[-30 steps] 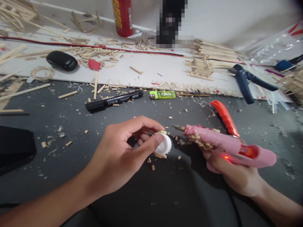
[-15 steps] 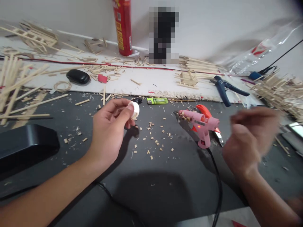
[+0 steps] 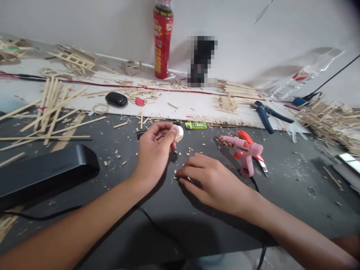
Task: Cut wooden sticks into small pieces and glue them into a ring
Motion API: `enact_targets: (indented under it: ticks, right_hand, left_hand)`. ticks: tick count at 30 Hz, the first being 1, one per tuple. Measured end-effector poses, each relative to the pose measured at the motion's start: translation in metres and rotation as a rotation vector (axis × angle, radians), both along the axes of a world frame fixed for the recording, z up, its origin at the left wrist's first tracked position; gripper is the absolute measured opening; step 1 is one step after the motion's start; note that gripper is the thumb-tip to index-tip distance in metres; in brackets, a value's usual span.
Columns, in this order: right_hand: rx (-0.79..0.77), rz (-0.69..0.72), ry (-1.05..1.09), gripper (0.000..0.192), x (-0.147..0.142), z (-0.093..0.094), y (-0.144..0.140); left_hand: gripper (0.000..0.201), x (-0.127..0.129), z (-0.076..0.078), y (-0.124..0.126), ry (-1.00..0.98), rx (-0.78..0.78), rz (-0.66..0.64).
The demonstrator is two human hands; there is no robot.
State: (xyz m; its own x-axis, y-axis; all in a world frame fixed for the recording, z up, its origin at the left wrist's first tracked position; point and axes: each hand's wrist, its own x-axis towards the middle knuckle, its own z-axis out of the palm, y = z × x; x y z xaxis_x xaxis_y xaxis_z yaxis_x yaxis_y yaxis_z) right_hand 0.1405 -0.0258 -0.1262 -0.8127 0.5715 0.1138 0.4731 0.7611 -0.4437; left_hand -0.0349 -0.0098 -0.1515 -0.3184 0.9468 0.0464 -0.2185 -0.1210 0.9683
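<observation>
My left hand [image 3: 154,152] holds a small white round cap [image 3: 178,132] between thumb and fingers, a little above the dark work surface. My right hand [image 3: 213,180] rests low on the surface with its fingertips down among several tiny wood bits [image 3: 189,151]; whether it pinches one is hidden. A pink glue gun [image 3: 242,149] stands on the surface right of both hands, its red light on and nothing gripping it. Behind the glue gun lies an orange-handled cutter [image 3: 247,141].
A black box [image 3: 42,171] sits at the left. Long wooden sticks [image 3: 47,108] lie at left, more at far right [image 3: 329,116]. A green lighter [image 3: 195,125], blue pliers [image 3: 267,114], black case [image 3: 116,99] and red bottle [image 3: 162,39] stand behind.
My right hand set the glue gun down and has come down onto the wood bits at the centre. My left hand lifted the white cap off the surface. The view tilted up.
</observation>
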Motion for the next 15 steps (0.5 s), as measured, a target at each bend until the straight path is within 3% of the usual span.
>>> enact_targets:
  ticks: [6,15]
  right_hand:
    - [0.083,-0.017,0.004,0.028,-0.0024,-0.0040,0.0001]
    - [0.043,-0.019,-0.041,0.022,-0.0069,-0.0086,0.0051]
  left_hand:
    - [0.009,-0.0014,0.0023,0.0012,-0.008,0.011,0.006]
    - [0.009,-0.0017,0.0023,0.0023,0.003,0.003,-0.004]
